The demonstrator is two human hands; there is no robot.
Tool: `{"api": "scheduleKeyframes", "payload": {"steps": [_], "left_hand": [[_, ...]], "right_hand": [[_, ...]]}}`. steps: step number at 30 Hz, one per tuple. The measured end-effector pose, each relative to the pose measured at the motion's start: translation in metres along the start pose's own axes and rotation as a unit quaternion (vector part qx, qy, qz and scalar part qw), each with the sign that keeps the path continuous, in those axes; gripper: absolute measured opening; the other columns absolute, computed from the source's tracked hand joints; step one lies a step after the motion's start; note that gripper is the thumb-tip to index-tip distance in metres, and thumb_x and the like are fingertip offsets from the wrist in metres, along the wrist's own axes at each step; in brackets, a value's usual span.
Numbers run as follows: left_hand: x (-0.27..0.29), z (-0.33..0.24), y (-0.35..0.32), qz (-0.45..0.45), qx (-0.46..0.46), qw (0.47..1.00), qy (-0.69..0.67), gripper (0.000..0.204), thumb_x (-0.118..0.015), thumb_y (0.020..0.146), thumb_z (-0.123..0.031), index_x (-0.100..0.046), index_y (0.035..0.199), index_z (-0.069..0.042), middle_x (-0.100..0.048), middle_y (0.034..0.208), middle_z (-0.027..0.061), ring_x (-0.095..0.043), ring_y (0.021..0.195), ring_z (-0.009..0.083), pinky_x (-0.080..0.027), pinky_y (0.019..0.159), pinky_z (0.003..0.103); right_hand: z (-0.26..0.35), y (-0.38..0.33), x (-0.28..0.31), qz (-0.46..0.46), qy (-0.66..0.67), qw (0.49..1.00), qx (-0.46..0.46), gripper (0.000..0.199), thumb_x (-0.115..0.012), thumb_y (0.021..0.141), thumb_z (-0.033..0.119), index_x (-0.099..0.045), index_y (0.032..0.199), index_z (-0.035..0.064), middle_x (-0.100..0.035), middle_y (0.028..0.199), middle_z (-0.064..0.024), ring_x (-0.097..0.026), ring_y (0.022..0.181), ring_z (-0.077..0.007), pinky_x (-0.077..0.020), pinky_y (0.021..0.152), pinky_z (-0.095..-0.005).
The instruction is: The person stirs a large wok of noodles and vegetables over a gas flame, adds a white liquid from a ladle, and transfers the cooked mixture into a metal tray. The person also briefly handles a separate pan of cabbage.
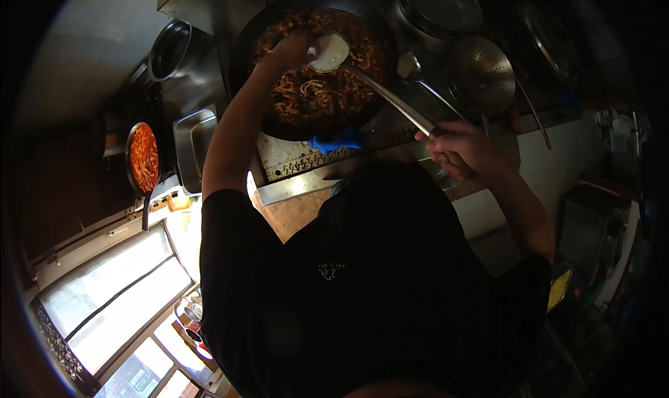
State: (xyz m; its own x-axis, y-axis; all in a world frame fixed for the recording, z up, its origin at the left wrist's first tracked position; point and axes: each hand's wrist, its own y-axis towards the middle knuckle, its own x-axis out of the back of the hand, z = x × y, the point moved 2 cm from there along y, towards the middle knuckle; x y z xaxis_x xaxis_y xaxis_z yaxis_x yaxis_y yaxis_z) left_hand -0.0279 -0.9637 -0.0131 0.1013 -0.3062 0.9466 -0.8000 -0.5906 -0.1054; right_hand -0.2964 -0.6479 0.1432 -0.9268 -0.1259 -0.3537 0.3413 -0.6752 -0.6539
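Observation:
My right hand (460, 149) is closed around the handle end of a long metal ladle (389, 97). The ladle's round bowl is over a large dark wok (240, 64) and holds a smooth white liquid (332, 52). My left hand (295, 51) reaches over the wok to the left side of that bowl, its fingertips at the rim, by the white liquid. The back of the hand and the dim light hide how its fingers are bent. Brown, saucy food in strips (313, 95) fills the wok.
A blue cloth (334, 142) lies at the wok's near edge. On the right are a spatula (411, 67), a perforated strainer (481, 74) and stacked pans (442, 8). Leftward stand a pan of red food (143, 158), a rectangular metal tray (182, 151) and a round pot (171, 50).

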Motion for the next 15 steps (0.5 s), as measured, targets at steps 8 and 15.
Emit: {"api": "scheduleKeyframes", "payload": {"steps": [8, 15], "left_hand": [[0.0031, -0.0056, 0.002, 0.009, 0.015, 1.0, -0.014, 0.011, -0.067, 0.081, -0.016, -0.072, 0.091, -0.015, -0.062, 0.106, 0.0127, -0.057, 0.106, 0.0335, -0.048, 0.092, 0.045], [-0.0022, -0.0029, 0.0025, -0.015, 0.013, 1.0, -0.013, 0.008, -0.066, 0.082, -0.016, -0.071, 0.088, -0.014, -0.063, 0.104, 0.0123, -0.059, 0.101, 0.0333, -0.048, 0.09, 0.045]], "right_hand": [[-0.0039, 0.0007, 0.0029, 0.0, 0.008, 1.0, 0.0, 0.034, -0.054, 0.089, 0.011, -0.052, 0.118, -0.0074, -0.055, 0.074, -0.0052, -0.045, 0.042, -0.0076, -0.0371, 0.039, -0.024], [-0.0043, -0.0004, 0.0014, -0.015, -0.004, 1.0, -0.001, 0.033, -0.054, 0.088, 0.012, -0.053, 0.115, -0.0067, -0.055, 0.073, -0.0051, -0.044, 0.04, -0.0077, -0.0367, 0.038, -0.0241]]}}
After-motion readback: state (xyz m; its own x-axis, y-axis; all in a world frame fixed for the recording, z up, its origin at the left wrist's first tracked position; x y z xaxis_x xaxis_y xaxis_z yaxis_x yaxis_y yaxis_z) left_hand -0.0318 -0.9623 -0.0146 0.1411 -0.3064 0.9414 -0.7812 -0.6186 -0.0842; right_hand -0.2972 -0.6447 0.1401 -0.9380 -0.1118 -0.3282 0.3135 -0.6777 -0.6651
